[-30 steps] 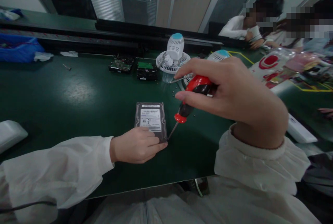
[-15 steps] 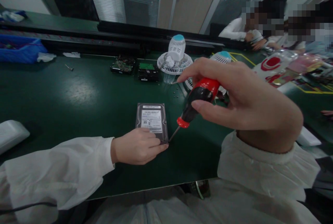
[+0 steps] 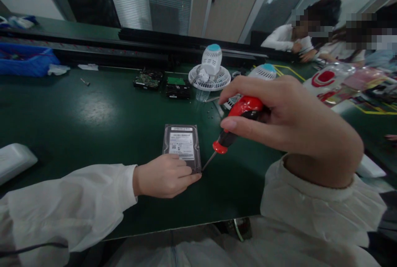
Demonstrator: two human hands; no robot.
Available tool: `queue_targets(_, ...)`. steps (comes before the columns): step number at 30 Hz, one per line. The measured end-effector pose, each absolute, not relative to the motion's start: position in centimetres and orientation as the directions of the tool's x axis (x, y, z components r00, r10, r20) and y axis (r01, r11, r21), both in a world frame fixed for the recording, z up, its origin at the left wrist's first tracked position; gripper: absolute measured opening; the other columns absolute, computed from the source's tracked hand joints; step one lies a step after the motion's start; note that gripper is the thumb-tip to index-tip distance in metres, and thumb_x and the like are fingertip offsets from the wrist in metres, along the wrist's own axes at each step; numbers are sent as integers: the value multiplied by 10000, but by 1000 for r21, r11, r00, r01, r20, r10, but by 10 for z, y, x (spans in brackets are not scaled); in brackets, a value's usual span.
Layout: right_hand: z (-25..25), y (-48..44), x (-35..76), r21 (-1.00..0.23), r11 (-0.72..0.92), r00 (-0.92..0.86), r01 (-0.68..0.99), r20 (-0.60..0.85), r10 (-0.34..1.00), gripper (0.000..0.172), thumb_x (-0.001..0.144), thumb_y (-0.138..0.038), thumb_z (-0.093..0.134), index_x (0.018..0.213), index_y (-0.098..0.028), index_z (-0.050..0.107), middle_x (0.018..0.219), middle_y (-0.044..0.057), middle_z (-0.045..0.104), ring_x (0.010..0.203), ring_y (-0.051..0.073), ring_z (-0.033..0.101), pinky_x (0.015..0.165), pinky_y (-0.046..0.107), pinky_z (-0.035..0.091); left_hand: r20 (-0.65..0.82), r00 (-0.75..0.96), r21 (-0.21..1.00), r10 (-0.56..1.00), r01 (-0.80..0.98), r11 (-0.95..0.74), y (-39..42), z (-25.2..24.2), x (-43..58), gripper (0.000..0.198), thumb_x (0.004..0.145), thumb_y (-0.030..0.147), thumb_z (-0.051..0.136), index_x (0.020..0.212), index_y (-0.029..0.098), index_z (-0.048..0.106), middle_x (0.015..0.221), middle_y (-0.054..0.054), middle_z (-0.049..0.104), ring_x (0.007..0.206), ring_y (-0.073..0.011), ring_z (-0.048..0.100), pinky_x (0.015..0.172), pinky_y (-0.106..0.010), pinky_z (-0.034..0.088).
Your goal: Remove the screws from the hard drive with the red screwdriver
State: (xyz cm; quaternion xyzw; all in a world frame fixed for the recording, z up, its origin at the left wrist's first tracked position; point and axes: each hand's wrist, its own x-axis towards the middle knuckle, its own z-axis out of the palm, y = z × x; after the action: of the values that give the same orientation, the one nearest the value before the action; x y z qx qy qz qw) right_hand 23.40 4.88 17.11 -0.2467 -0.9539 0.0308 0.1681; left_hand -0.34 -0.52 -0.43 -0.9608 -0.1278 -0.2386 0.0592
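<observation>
A hard drive (image 3: 182, 142) lies label up on the green table in front of me. My left hand (image 3: 170, 176) grips its near edge, fingers curled, with one fingertip at the near right corner. My right hand (image 3: 279, 122) is closed around the red and black handle of a screwdriver (image 3: 225, 138), thumb and forefinger along its sides. The screwdriver slants down to the left, and the end of its shaft meets the drive's near right corner beside my left fingertip. Whether a screw sits under the tip is too small to make out.
Two more drives with exposed boards, one green-topped (image 3: 178, 88) and one bare-boarded (image 3: 148, 79), lie farther back. White fans (image 3: 211, 62), small screws (image 3: 211, 112), a blue bin (image 3: 27, 61) and a bottle (image 3: 325, 79) stand around. Other people sit at the far right.
My right thumb and fingers have shifted on the screwdriver's handle, and the handle appears turned. The shaft's end stays at the drive's corner. My left hand keeps its hold; the view has shifted slightly.
</observation>
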Motion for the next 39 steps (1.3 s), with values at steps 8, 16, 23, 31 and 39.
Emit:
queue_targets(8,173,49,236,-166,911,-867,377,284,410,314,947,-360,561,1131,-107,593,832,13,610,631,83,482,595,259,358,491,845,-39,210,262,-964,-5,-5,-3,270,963,139,475,1099,90,703,723,-21,703,586,-155,635,546,-329,480)
queue_targets(16,171,49,234,-124,882,-833,454,293,470,224,932,-359,606,1057,-174,585,803,-4,616,612,90,494,591,269,360,499,841,-43,208,264,-964,-5,-5,-3,272,965,139,472,1093,89,708,715,-21,698,588,-158,636,539,-333,475)
queue_targets(23,170,49,235,-105,876,-826,471,295,480,350,960,-500,574,1040,-160,609,809,15,636,613,99,510,573,276,328,482,850,-51,212,269,-962,-5,-6,-3,264,957,145,492,1107,91,703,736,-25,706,607,-153,644,553,-328,488)
queue_targets(31,173,44,235,-169,888,-844,428,276,460,284,896,-350,612,1124,-197,538,938,27,622,704,136,554,637,303,408,465,859,-63,213,272,-960,-5,-5,-4,263,957,145,494,1113,101,702,719,-17,696,599,-142,638,555,-319,478)
queue_targets(39,173,45,234,-89,842,-798,532,280,534,310,951,-485,551,994,-179,583,778,7,597,606,116,470,593,308,319,473,859,-89,196,267,-960,-4,-5,-4,258,940,148,522,1119,91,698,715,-18,687,593,-147,629,532,-322,443)
